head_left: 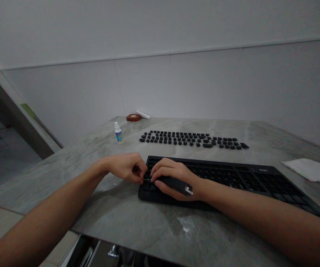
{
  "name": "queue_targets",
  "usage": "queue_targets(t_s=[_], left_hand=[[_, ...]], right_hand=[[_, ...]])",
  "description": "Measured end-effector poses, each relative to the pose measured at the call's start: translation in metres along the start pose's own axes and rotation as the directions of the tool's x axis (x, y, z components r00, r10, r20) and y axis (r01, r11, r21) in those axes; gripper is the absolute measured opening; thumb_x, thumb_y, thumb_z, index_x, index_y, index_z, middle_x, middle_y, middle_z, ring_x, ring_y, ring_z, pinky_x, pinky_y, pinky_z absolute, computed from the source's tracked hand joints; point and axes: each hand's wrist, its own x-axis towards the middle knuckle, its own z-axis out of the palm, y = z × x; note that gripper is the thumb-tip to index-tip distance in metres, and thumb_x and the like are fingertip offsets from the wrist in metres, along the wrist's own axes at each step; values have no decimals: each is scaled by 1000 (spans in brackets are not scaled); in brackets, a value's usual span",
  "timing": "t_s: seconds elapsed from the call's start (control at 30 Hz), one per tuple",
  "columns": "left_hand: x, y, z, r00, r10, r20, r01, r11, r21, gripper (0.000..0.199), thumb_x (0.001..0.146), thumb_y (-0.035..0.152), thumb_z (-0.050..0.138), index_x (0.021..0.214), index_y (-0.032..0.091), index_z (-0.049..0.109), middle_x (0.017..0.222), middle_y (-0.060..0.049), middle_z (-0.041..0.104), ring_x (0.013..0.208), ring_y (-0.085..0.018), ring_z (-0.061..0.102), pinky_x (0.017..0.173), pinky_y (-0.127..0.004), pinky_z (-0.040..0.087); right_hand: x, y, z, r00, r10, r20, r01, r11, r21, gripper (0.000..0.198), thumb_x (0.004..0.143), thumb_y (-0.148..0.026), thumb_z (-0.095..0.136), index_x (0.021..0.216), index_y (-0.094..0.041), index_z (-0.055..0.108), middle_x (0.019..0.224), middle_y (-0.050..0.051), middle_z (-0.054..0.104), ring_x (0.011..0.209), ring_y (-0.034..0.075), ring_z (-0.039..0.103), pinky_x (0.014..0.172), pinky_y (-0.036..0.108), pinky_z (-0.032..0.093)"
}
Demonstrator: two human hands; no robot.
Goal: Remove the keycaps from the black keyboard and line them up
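Note:
A black keyboard [232, 168] lies on the grey marbled table, with most of its keycaps off. My right hand [176, 176] rests over its left end, closed around a black-handled tool [176, 185] with a shiny metal piece at the butt. A thin metal shaft points from it toward the keyboard's left edge; its tip is hard to make out. At that same edge my left hand [130, 167] is closed, thumb and fingers pinched together close to the shaft. What they hold, if anything, is hidden. Loose black keycaps [186, 139] lie in rows behind the keyboard.
A small white spray bottle [119, 133] with a blue label stands left of the keycaps. Farther back are a reddish-brown case [133, 117] and a white flat object [143, 115]. A folded white cloth [310, 169] lies at the right. An open drawer [110, 252] shows below the front edge.

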Motion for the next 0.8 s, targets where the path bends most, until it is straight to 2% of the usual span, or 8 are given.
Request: queue_targets(t_s=[0.23, 0.43, 0.6, 0.8], left_hand=[[0, 0, -1, 999, 25, -34, -23, 998, 58, 9, 77, 12, 62, 68, 11, 64, 59, 3, 52, 53, -7, 46, 51, -17, 35], [0, -1, -1, 999, -10, -45, 10, 1000, -14, 5, 77, 14, 65, 74, 12, 66, 61, 2, 57, 54, -8, 48, 50, -16, 36], [1, -3, -1, 999, 19, -43, -20, 999, -37, 4, 77, 12, 63, 78, 12, 68, 63, 1, 59, 54, -8, 49, 49, -15, 37], [2, -1, 1, 998, 55, -31, -56, 997, -47, 6, 77, 10, 59, 78, 12, 65, 63, 2, 56, 55, -8, 45, 49, -16, 36]], right_hand=[[2, -2, 0, 999, -34, 29, 35, 999, -24, 11, 87, -16, 56, 96, -14, 61, 97, 11, 65, 94, 17, 61, 85, 31, 54], [1, -1, 0, 999, 39, 37, -39, 999, 7, 11, 88, -18, 57, 98, -15, 61, 95, 10, 65, 92, 17, 61, 84, 33, 53], [1, 0, 0, 996, 73, 42, -73, 997, 14, 10, 88, -20, 57, 97, -16, 60, 94, 9, 65, 91, 17, 61, 85, 34, 53], [0, -1, 0, 998, 28, 52, -28, 1000, 9, 8, 88, -21, 57, 95, -18, 59, 97, 9, 64, 94, 17, 60, 86, 33, 53]])
